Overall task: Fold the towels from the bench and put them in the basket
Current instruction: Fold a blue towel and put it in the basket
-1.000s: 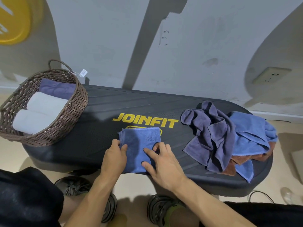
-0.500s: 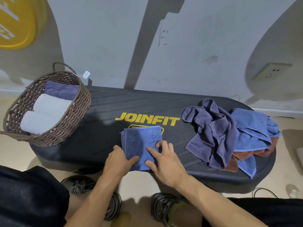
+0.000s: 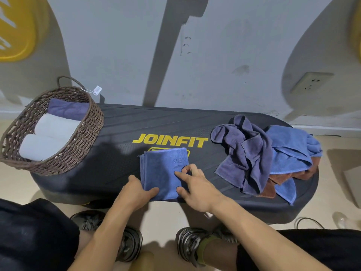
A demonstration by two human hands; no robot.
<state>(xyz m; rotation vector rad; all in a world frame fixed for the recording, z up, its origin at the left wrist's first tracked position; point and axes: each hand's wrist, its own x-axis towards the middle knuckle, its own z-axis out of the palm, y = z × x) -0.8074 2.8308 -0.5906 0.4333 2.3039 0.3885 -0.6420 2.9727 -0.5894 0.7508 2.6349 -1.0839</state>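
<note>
L hand grips folded towel edge; R hand covers its corner

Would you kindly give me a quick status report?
Left hand pinches folded blue towel on black bench; right hand presses it. Brown wicker basket unobstructed.

Folded blue towel sits below the JOINFIT logo. Left hand pinches its near-left corner, right hand presses its right side. Basket far left of the logo, loose towels right.
</note>
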